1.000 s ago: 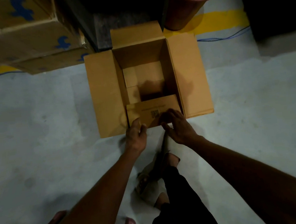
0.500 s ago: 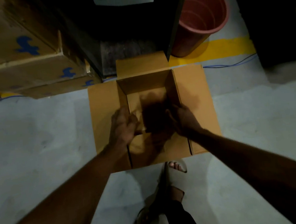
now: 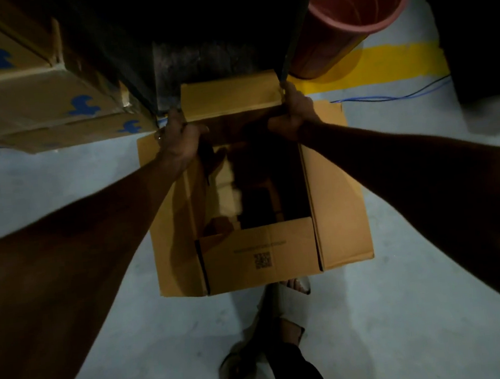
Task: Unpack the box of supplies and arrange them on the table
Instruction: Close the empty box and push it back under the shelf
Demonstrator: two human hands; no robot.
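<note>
Hands, left hand [image 3: 178, 139] and right hand [image 3: 293, 115], grip far corners of open cardboard box [image 3: 335, 199]; probably next comes pulling it closer.

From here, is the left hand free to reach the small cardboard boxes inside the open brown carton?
Probably not yet: the left hand grips the far corner of the open brown carton. The opening above the small cardboard boxes is otherwise clear.

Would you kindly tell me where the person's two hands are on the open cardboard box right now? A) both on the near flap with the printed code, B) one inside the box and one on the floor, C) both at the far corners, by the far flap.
C: the left hand and right hand each grip a far corner of the cardboard box, beside the far flap.
</note>
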